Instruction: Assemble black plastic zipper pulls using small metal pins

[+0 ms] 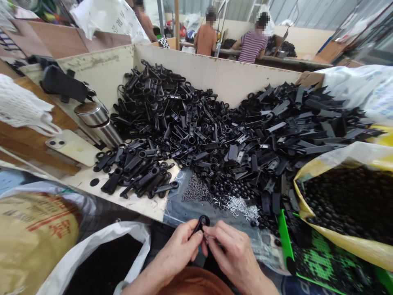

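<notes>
Close to my body, at the table's front edge, my left hand (184,239) is closed around a black plastic part with a ring end (203,221). The fingertips of my right hand (230,241) are pinched together at the ring's right side; whatever they may hold is too small to make out. Just beyond my hands lie a pile of silver pins (239,207), small grey screws (198,189) and black balls (239,189). Finished-looking black ring-ended pieces (150,176) lie in a heap to the left.
A large mound of black plastic parts (190,119) fills the walled table. On the left stand a steel flask (100,123) and a phone (73,147). To the right are a yellow sack of black balls (353,200) and a green crate (287,241). Several people sit at the back.
</notes>
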Demonstrator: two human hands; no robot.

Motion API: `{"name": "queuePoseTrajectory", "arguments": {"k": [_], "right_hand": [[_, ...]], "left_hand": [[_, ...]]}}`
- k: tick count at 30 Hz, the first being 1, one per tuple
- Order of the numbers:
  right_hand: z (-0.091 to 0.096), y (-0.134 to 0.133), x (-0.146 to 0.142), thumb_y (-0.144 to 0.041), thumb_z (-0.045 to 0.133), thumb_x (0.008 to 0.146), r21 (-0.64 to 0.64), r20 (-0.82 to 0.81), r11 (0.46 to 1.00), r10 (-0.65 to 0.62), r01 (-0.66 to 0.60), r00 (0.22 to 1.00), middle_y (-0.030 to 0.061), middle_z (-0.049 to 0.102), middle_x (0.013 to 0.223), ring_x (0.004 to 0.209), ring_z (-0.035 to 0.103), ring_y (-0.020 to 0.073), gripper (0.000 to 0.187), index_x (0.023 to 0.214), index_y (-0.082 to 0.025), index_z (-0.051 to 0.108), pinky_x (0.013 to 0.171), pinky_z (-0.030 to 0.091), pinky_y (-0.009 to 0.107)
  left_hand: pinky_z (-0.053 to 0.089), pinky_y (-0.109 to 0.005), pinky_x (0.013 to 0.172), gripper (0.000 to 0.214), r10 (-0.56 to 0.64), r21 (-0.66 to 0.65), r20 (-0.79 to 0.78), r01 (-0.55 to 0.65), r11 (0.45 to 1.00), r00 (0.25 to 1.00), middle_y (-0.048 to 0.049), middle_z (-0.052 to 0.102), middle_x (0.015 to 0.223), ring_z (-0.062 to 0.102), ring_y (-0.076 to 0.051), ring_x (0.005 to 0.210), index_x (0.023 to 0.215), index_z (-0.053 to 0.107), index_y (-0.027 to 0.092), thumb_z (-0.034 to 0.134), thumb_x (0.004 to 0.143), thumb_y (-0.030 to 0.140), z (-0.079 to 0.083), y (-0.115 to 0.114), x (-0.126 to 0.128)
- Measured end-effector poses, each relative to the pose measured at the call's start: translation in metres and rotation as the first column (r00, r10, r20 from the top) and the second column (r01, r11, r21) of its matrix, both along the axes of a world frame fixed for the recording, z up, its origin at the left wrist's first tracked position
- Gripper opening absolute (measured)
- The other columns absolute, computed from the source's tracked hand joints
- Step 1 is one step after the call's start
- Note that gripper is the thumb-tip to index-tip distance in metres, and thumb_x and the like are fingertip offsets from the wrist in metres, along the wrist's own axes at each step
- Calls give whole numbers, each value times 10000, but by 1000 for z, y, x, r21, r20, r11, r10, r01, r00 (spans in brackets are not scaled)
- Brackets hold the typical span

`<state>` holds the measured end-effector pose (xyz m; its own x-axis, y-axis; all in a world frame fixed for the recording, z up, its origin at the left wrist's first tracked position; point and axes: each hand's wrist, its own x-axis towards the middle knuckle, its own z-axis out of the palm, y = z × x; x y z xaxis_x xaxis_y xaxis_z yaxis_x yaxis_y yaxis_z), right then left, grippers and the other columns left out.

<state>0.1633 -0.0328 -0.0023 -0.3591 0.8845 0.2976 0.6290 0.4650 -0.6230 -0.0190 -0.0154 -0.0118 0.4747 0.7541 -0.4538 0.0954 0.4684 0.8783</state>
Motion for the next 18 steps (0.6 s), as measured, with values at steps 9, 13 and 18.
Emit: {"name": "queuePoseTrajectory", "arguments": {"k": [9, 13, 18], "right_hand": [[5, 3, 3, -251, 363, 1087, -60, 167, 997, 61, -51, 984, 26, 627, 750, 607, 605, 151, 377, 972, -206, 719, 559, 411, 241], [11, -1, 12, -262, 431, 1061, -224, 157, 975, 39, -2, 987, 66, 685, 997, 808, 699, 178, 331, 1333, -239, 618, 710, 539, 256], [7, -13, 21, -141, 337, 1027, -205, 187, 978, 14, 25, 982, 146, 674, 1184, 955, 721, 219, 512, 1532, -184, 412, 800, 593, 310]], "left_hand": [[276, -217, 475, 380, 39, 107, -63, -32, 994, 997, 43, 538, 628, 384, -92, 511, 855, 624, 180, 557, 947, 543, -19, -4, -2], [281, -219, 482, 417, 53, 89, -44, -49, 995, 998, 41, 556, 625, 386, -93, 504, 886, 626, 181, 545, 945, 586, -25, -4, -3], [228, -217, 448, 466, 2, 48, -19, -1, 999, 1000, 50, 535, 634, 317, -67, 458, 943, 585, 171, 478, 965, 624, -28, -1, -4]]}}
